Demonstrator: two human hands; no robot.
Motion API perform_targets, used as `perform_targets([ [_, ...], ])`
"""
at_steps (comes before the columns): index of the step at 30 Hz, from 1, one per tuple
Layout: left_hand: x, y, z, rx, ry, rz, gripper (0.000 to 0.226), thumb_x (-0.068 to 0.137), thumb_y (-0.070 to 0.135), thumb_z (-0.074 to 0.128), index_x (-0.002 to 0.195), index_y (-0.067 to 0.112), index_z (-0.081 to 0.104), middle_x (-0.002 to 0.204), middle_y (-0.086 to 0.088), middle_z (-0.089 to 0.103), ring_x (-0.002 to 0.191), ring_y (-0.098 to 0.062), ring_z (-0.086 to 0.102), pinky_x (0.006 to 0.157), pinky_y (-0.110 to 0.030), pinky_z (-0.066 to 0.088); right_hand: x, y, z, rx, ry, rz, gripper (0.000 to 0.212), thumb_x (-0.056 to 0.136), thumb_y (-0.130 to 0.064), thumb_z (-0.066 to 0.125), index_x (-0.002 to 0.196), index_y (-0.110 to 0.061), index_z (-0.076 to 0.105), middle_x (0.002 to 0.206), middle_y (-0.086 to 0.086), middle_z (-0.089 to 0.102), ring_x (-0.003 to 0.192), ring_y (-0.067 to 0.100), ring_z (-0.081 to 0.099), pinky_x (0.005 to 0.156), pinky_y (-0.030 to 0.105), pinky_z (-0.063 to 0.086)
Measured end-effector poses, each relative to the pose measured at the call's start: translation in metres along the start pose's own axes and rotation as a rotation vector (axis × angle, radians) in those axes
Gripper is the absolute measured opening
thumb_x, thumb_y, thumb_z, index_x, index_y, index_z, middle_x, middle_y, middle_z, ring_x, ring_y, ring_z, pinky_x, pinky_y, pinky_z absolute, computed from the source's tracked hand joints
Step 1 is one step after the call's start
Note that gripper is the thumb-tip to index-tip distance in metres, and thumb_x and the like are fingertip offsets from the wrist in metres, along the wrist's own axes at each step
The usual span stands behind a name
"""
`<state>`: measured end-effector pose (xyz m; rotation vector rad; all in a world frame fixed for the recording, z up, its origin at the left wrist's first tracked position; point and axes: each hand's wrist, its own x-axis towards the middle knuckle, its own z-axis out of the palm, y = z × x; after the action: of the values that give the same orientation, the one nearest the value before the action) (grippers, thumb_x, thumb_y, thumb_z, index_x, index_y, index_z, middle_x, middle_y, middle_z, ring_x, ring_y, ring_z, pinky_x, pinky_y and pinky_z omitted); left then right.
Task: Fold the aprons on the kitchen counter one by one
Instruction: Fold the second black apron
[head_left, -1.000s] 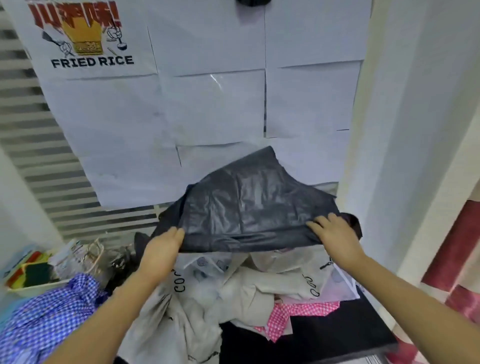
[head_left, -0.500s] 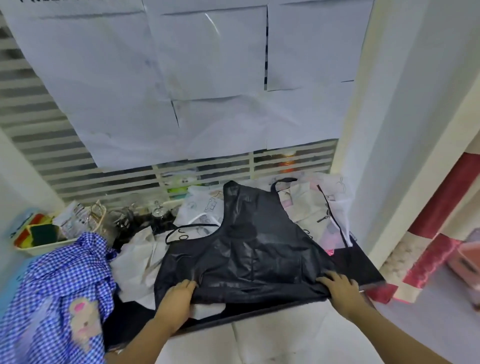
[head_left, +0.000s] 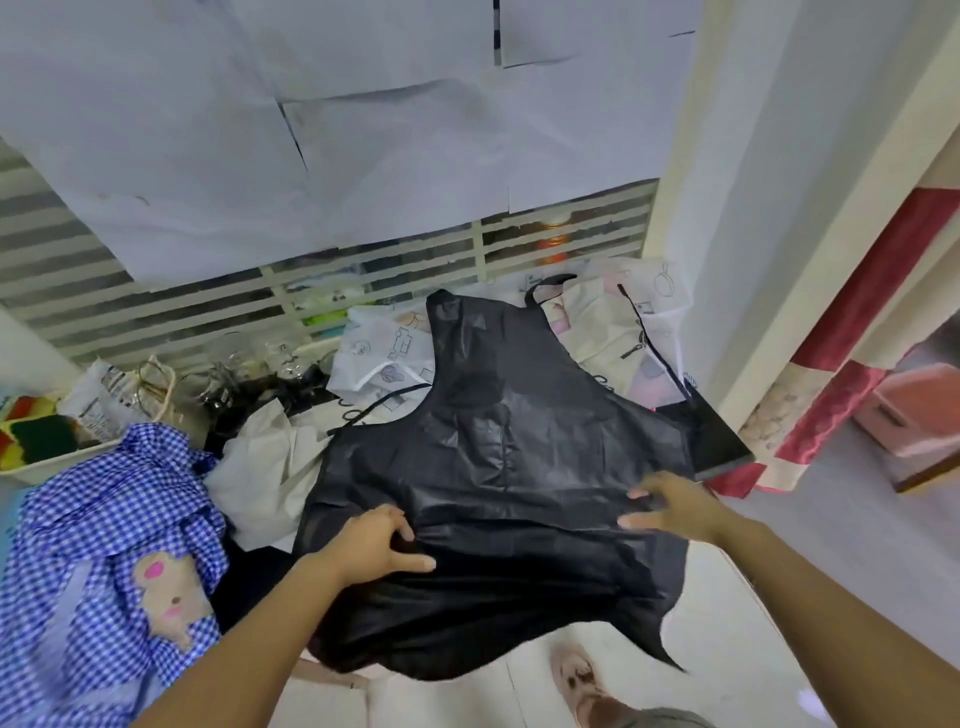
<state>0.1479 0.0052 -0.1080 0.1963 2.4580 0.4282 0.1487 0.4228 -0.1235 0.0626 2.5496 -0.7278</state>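
Note:
A shiny black apron (head_left: 498, 447) lies spread bib-away on the dark kitchen counter (head_left: 719, 439), on top of other aprons. Its lower part hangs over the counter's front edge. My left hand (head_left: 371, 545) pinches a fold of the black fabric near the edge, fingers curled over the thumb. My right hand (head_left: 675, 506) rests on the apron's right side with its fingers spread and blurred. A blue checked apron (head_left: 104, 545) with a bear patch is heaped at the left. Beige and white aprons (head_left: 270, 467) show from under the black one.
A white printed apron (head_left: 654, 317) lies at the back right by the wall. Glassware (head_left: 234, 374) and a tray of sponges (head_left: 31, 441) stand at the back left under the louvred window. A red curtain (head_left: 857, 364) hangs on the right. My slippered foot (head_left: 587, 686) is below.
The black apron, held up in the air before, now lies on the pile with its hem over the edge. Both hands have moved inward from its corners onto the fabric.

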Motion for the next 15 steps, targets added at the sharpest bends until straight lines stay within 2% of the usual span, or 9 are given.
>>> perform_targets([
  [1,0.007,0.002,-0.004,-0.081,0.1,-0.013,0.057,0.066,0.073,0.063,0.097,0.025,0.06,0.121,0.003,0.052,0.116,-0.017,0.05,0.1,-0.028,0.038,0.008,-0.006,-0.003,0.101,0.082,0.008,0.074,0.062,-0.065,0.074,0.115,-0.014,0.065,0.122,0.003,0.059,0.109,0.016,0.054,0.089,0.024,0.037],
  [2,0.016,0.004,-0.01,-0.105,0.202,-0.021,0.046,0.078,0.061,0.064,0.099,0.02,0.062,0.111,0.002,0.055,0.105,-0.016,0.054,0.09,-0.024,0.041,0.019,-0.012,-0.008,0.163,0.174,0.005,0.052,0.075,-0.047,0.075,0.11,-0.009,0.067,0.118,0.005,0.063,0.105,0.018,0.058,0.086,0.023,0.038],
  [4,0.035,0.009,-0.024,-0.069,0.296,-0.057,0.033,0.089,0.042,0.062,0.109,0.016,0.062,0.113,-0.002,0.058,0.103,-0.016,0.056,0.086,-0.022,0.039,0.041,-0.025,-0.018,0.203,0.291,-0.003,0.035,0.085,-0.027,0.07,0.111,-0.005,0.066,0.117,0.01,0.066,0.103,0.021,0.06,0.083,0.022,0.038],
  [6,0.055,0.012,-0.037,-0.072,0.271,-0.107,0.036,0.09,0.036,0.062,0.12,0.015,0.058,0.124,-0.004,0.057,0.11,-0.017,0.055,0.09,-0.021,0.038,0.064,-0.038,-0.031,0.24,0.295,-0.027,0.041,0.087,-0.023,0.069,0.123,-0.007,0.059,0.126,0.01,0.061,0.109,0.023,0.058,0.084,0.022,0.037],
  [10,0.089,0.011,-0.056,-0.132,0.15,-0.217,0.052,0.09,0.038,0.062,0.133,0.013,0.049,0.135,-0.005,0.053,0.121,-0.02,0.052,0.098,-0.026,0.039,0.107,-0.066,-0.046,0.304,0.244,-0.088,0.057,0.085,-0.017,0.071,0.136,-0.008,0.047,0.135,0.007,0.052,0.122,0.024,0.051,0.086,0.014,0.033],
  [15,0.134,0.007,-0.078,-0.235,0.106,-0.321,0.056,0.087,0.043,0.064,0.13,0.009,0.051,0.132,-0.007,0.056,0.117,-0.021,0.055,0.094,-0.027,0.042,0.174,-0.092,-0.068,0.411,0.24,-0.057,0.071,0.079,-0.022,0.077,0.139,-0.008,0.042,0.14,0.01,0.047,0.127,0.026,0.047,0.097,0.027,0.037],
])
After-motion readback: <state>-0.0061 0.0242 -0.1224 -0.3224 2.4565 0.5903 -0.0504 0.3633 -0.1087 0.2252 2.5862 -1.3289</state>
